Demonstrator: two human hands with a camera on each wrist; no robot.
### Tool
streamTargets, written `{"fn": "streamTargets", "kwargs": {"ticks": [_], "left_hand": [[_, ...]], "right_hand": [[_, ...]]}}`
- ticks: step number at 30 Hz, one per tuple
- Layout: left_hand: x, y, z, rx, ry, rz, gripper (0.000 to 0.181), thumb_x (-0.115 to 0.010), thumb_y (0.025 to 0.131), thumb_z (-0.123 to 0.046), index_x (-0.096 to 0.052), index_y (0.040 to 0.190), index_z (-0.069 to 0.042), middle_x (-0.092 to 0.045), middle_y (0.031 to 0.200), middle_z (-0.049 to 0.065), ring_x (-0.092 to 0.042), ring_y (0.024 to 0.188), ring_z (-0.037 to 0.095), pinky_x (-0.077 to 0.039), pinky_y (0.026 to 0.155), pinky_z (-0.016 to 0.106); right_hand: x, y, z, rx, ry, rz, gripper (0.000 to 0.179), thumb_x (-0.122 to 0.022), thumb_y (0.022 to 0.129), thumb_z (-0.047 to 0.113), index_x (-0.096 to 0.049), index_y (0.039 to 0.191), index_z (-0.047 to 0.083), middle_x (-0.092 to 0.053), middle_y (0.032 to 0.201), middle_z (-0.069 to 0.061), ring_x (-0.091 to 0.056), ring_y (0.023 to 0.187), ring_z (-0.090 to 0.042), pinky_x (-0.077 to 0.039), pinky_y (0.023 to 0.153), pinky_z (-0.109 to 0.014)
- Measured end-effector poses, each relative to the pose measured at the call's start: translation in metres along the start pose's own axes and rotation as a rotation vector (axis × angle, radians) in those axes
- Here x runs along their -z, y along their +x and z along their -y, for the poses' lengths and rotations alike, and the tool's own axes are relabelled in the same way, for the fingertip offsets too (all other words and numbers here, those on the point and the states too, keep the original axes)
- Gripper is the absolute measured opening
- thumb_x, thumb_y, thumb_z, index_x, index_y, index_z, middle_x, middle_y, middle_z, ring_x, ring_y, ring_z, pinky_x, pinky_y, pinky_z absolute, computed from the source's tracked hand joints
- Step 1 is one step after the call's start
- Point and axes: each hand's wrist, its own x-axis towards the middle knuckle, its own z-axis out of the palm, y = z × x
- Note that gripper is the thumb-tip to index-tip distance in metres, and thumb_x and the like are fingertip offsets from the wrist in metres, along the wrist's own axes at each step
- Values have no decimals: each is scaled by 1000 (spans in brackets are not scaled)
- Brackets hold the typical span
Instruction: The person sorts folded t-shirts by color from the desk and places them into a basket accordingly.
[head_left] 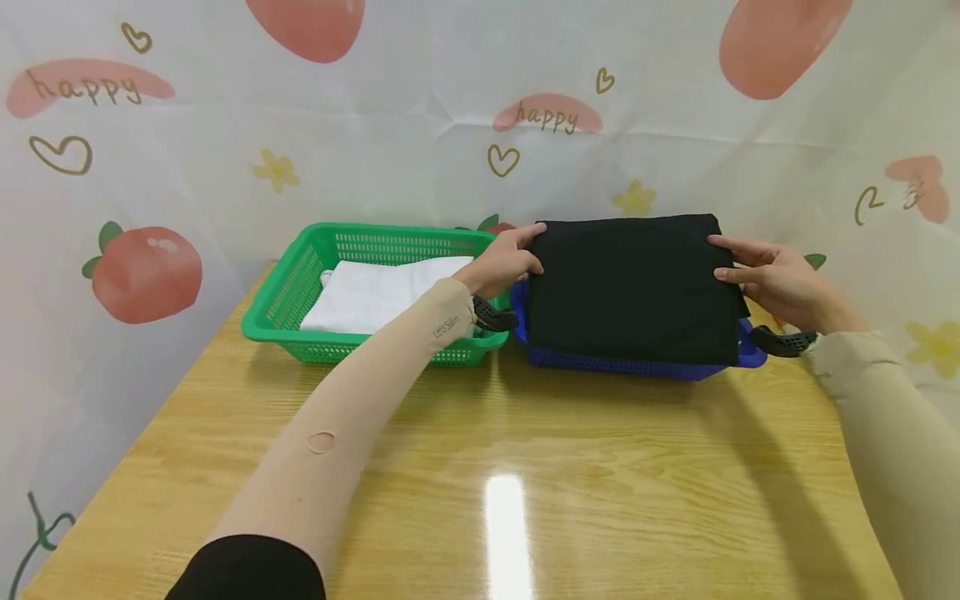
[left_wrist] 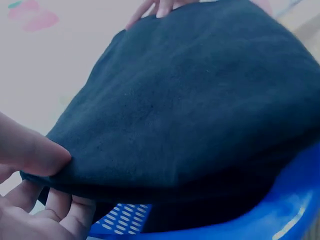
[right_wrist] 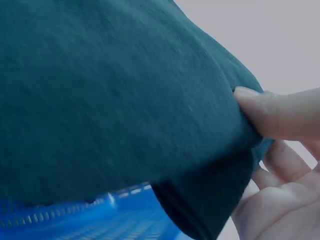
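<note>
A folded black cloth (head_left: 630, 292) is held over the blue basket (head_left: 622, 364) and covers most of its opening. At its left edge my left hand (head_left: 501, 260) pinches the fabric; in the left wrist view the thumb (left_wrist: 37, 155) lies on top and the other fingers are underneath. My right hand (head_left: 783, 279) grips the opposite edge, thumb (right_wrist: 280, 114) over the fabric and fingers behind it. A loose fold of the cloth hangs below the right hand in the right wrist view. What lies inside the blue basket is mostly hidden.
Left of the blue basket stands a green basket (head_left: 262, 327) with a folded white cloth (head_left: 375, 292) in it. Both baskets rest on a wooden table (head_left: 600, 467), close to a wall covering (head_left: 420, 167) printed with fruit and hearts.
</note>
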Motion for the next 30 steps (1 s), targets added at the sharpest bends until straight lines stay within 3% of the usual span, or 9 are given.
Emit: {"fn": "streamTargets", "kwargs": {"ticks": [7, 10, 12, 13, 16, 18, 20, 26, 30], "left_hand": [[-8, 9, 10, 102, -24, -38, 80, -48, 91, 20, -22, 158, -15, -27, 158, 8, -46, 131, 25, -42, 102, 37], [-9, 10, 12, 111, 30, -41, 80, -49, 92, 19, -21, 158, -15, -30, 157, 8, -57, 98, 19, -45, 81, 28], [-9, 12, 13, 101, 76, -37, 79, -49, 93, 18, -21, 158, -15, -31, 156, 8, -48, 74, 17, -36, 68, 28], [-9, 13, 14, 94, 95, -32, 79, -50, 93, 17, -20, 158, -15, -32, 156, 9, -43, 70, 17, -32, 65, 31], [-9, 16, 18, 93, 154, -15, 78, -52, 95, 14, -20, 159, -16, -33, 156, 9, -54, 80, 15, -41, 71, 27], [-9, 17, 20, 102, 188, -4, 78, -54, 95, 13, -19, 159, -16, -34, 155, 10, -58, 107, 17, -46, 84, 29], [-9, 18, 21, 116, 261, 2, 78, -56, 94, 12, -19, 158, -14, -35, 155, 11, -51, 125, 20, -47, 91, 31], [-13, 16, 12, 161, 488, 0, 70, -54, 96, 6, -20, 156, -3, -25, 158, 14, -56, 113, 24, -48, 87, 29], [-13, 8, 3, 163, 495, 8, 64, -53, 99, -2, -22, 156, -2, -21, 160, 10, -48, 128, 26, -44, 100, 36]], "right_hand": [[3, 7, -12, -70, -50, -44, 67, -59, 98, 0, -30, 156, 15, 2, 163, -4, -8, 147, -26, -48, 89, -19], [3, 8, -13, -87, -94, -51, 67, -61, 98, 3, -30, 156, 15, 0, 163, -5, -7, 147, -26, -46, 89, -18], [3, 8, -14, -100, -137, -45, 67, -61, 98, 5, -29, 156, 16, 0, 163, -6, -6, 148, -25, -45, 90, -17], [3, 8, -15, -106, -160, -42, 68, -61, 98, 6, -28, 156, 16, 0, 163, -7, -5, 148, -25, -45, 89, -16], [4, 8, -18, -124, -247, -13, 69, -61, 99, 7, -26, 157, 15, 0, 162, -10, -3, 147, -27, -43, 89, -15], [4, 9, -21, -138, -289, 18, 69, -60, 99, 5, -25, 158, 14, 0, 162, -12, -2, 147, -29, -43, 89, -15], [2, 11, -24, -152, -314, 49, 68, -58, 99, 3, -24, 157, 12, 1, 162, -13, -3, 147, -31, -45, 88, -18], [-7, 18, -23, -180, -434, 105, 65, -56, 101, 9, -22, 156, 2, -4, 159, -28, -15, 144, -41, -47, 94, -28], [-14, 20, -14, -184, -477, 96, 61, -52, 104, 16, -23, 153, -5, -15, 156, -30, -27, 139, -43, -39, 104, -42]]}}
